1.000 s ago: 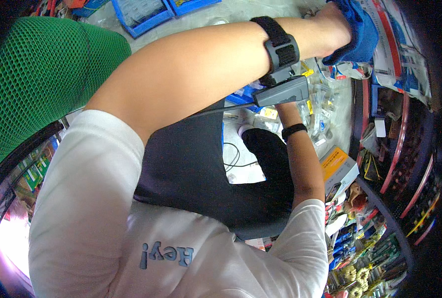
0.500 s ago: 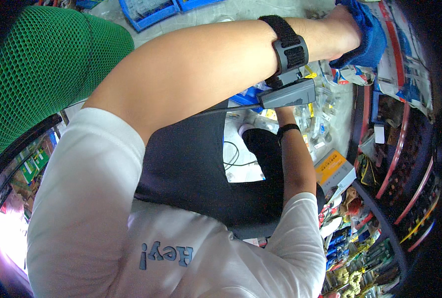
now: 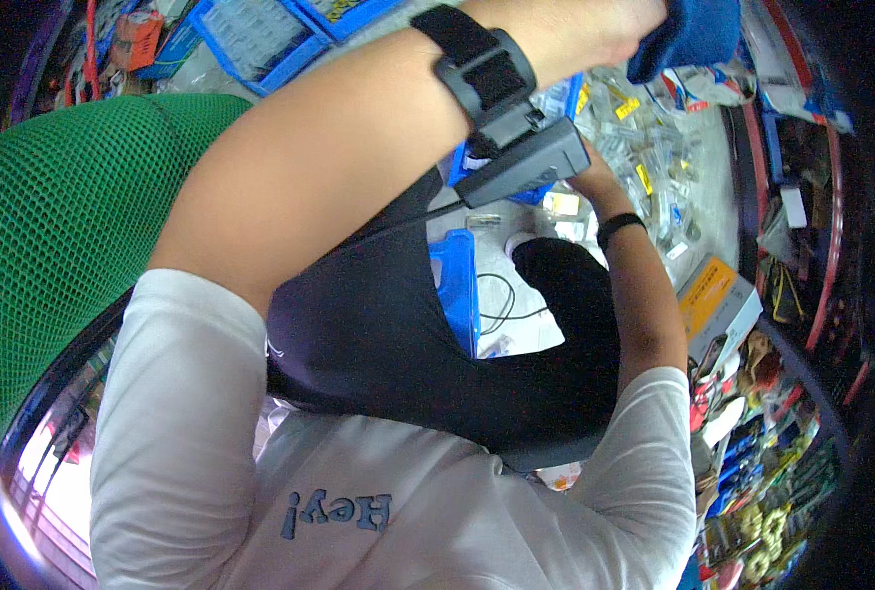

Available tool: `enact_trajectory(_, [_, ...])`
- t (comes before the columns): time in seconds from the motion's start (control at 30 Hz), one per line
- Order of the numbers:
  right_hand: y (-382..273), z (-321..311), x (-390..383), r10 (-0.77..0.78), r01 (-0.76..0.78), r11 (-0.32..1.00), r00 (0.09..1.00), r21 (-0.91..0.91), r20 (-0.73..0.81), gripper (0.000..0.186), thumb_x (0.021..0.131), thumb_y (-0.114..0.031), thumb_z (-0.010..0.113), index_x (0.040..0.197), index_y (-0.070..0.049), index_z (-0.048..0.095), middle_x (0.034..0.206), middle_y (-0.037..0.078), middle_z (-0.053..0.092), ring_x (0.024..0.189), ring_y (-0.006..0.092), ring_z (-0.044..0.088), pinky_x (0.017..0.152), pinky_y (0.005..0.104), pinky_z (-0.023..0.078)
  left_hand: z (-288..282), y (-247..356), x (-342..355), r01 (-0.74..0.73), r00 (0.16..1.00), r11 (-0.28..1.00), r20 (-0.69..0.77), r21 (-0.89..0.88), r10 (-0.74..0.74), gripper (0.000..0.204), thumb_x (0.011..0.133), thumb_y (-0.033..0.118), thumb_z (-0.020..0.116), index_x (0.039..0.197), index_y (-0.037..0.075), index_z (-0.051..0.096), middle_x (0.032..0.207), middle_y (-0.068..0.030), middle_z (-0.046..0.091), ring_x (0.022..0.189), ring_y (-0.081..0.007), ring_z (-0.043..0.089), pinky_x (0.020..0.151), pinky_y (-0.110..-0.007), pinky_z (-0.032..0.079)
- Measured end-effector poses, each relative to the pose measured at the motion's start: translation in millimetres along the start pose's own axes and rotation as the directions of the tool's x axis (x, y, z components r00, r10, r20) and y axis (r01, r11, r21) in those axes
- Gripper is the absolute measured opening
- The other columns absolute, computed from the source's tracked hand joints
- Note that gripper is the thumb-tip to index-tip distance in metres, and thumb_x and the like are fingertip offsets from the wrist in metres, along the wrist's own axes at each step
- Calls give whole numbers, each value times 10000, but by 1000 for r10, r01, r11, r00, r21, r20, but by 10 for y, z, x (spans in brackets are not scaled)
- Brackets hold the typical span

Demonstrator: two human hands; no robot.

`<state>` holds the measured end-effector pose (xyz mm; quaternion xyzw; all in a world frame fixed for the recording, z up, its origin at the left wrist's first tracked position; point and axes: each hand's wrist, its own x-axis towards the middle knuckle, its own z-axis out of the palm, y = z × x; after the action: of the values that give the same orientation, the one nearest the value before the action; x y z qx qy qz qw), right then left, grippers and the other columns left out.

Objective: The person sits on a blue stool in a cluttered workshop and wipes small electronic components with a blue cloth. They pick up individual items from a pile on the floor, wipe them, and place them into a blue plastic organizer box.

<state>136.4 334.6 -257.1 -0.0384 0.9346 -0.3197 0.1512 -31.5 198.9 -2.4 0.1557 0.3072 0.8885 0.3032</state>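
At the top right, my left hand grips a dark blue cloth, its fingertips mostly out of sight. A black strap with a grey device is on my left forearm, which crosses the upper middle. Behind that device, my right hand reaches toward blue trays and small clear packets with yellow labels; its fingers are hidden. A black band circles my right wrist. Below, my bent legs in black trousers frame a pale floor with a black cable and another blue bin.
A big green mesh roll fills the left side. Blue compartment trays sit at the top. An orange-and-white box lies right of my right arm, beside red-edged shelves and piled tools and goods at lower right.
The view has shifted, showing more goods at top left and the blue bin between my legs. My left hand and cloth sit further left and higher; my right hand appears higher.
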Motion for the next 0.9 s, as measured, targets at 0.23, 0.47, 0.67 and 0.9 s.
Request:
enact_trajectory(0.23, [-83, 114, 130, 137, -133, 969, 991, -208, 3, 160, 786, -176, 500, 806, -38, 580, 945, 196, 547, 853, 345, 568, 732, 423, 476, -16, -40, -68, 117, 992, 993, -34, -35, -118, 192, 884, 230, 405, 869, 80, 523, 785, -60, 556, 719, -165, 540, 636, -302, 455])
enact_trajectory(0.47, [-59, 131, 238, 183, -159, 911, 983, -381, 29, 157, 730, -225, 567, 780, -86, 618, 839, 143, 608, 779, 300, 607, 679, 409, 497, 21, -96, -6, 203, 978, 979, -46, -35, -204, 186, 875, 235, 434, 851, 74, 525, 777, -55, 561, 721, -158, 541, 642, -296, 456])
enact_trajectory(0.67, [-34, 273, 166, 259, -239, 891, 966, -386, -1, 141, 739, -259, 570, 770, -138, 636, 838, 111, 616, 769, 300, 605, 671, 405, 493, 104, -150, -11, 195, 979, 981, -55, -12, -196, 189, 874, 237, 444, 862, 69, 530, 798, -53, 567, 736, -154, 544, 655, -291, 458])
enact_trajectory(0.9, [31, 255, 151, 314, -312, 929, 949, -199, -20, 169, 732, -188, 583, 867, -92, 613, 957, 140, 587, 904, 298, 569, 770, 383, 471, 156, -209, 73, 197, 980, 979, 22, -54, -196, 189, 871, 242, 454, 872, 70, 534, 812, -52, 570, 749, -154, 547, 669, -294, 461])
